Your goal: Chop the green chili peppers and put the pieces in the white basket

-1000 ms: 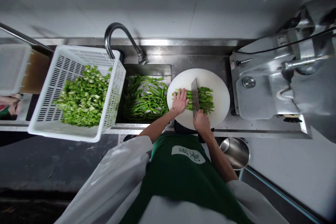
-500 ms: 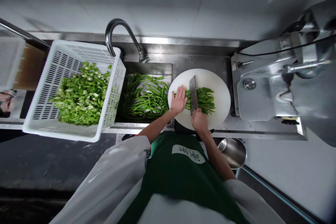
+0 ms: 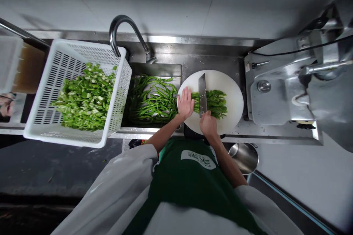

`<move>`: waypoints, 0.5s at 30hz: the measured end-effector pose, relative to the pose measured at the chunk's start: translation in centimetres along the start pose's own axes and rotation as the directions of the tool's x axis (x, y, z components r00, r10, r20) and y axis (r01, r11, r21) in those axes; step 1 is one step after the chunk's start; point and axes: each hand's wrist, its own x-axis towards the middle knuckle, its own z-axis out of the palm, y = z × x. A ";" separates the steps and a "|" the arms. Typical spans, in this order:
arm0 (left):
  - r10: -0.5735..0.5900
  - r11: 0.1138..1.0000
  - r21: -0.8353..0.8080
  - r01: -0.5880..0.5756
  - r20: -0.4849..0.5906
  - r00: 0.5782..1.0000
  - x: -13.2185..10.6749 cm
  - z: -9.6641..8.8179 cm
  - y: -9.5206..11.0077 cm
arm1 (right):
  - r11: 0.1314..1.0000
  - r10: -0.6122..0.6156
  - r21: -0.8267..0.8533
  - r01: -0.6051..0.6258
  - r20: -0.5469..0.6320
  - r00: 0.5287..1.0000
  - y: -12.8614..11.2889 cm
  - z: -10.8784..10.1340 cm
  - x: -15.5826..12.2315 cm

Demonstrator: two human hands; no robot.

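— Chopping, is it? Where is the knife [image 3: 202, 93]?
— On the round white board [image 3: 234, 95], with its blade lying across a bunch of long green peppers [image 3: 215, 103]. The right hand [image 3: 208, 124] has its grip closed round the handle, at the board's near edge.
— And the left hand [image 3: 185, 103]?
— Flat on the left end of the peppers, just beside the blade. The fingers are stretched out and the grip is apart, pressing down rather than clasping.
— Where does the board sit?
— On the steel counter [image 3: 275, 134], between the sink [image 3: 154, 70] on the left and a steel machine [image 3: 278, 95] on the right.
— Anything in the sink?
— A pile [image 3: 153, 100] of whole green pods, under a curved tap [image 3: 124, 31].
— Further left?
— A white slotted basket [image 3: 41, 117] holding chopped greens [image 3: 82, 99]. Its right side reaches over the sink's left edge.
— Below the counter?
— A steel bowl [image 3: 245, 157], just right of the person's right forearm. A green apron [image 3: 190, 187] fills the bottom of the view.
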 end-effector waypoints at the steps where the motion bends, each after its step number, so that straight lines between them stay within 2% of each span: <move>1: 0.017 1.000 -0.004 -0.017 0.017 1.000 0.0 0.2 -0.1 | 1.000 -0.002 -0.003 0.002 0.015 1.000 -0.3 0.2 -0.2; 6: 0.076 0.997 0.008 -0.077 0.085 0.993 0.2 1.7 -0.6 | 1.000 -0.011 -0.002 0.011 0.076 0.997 -2.1 2.0 0.7; 10: 0.085 0.996 -0.012 -0.085 0.080 0.993 0.3 1.6 -0.8 | 1.000 -0.026 0.008 0.025 0.083 0.996 -2.3 2.0 1.8; 12: 0.046 0.997 -0.058 -0.043 0.039 0.998 0.2 1.3 -1.2 | 0.999 -0.044 0.006 0.043 0.070 0.997 -1.8 1.3 1.6; 15: -0.092 0.987 -0.141 0.083 -0.057 0.994 -0.2 0.8 -2.2 | 0.999 -0.045 -0.021 0.045 0.020 0.999 -1.2 0.4 0.7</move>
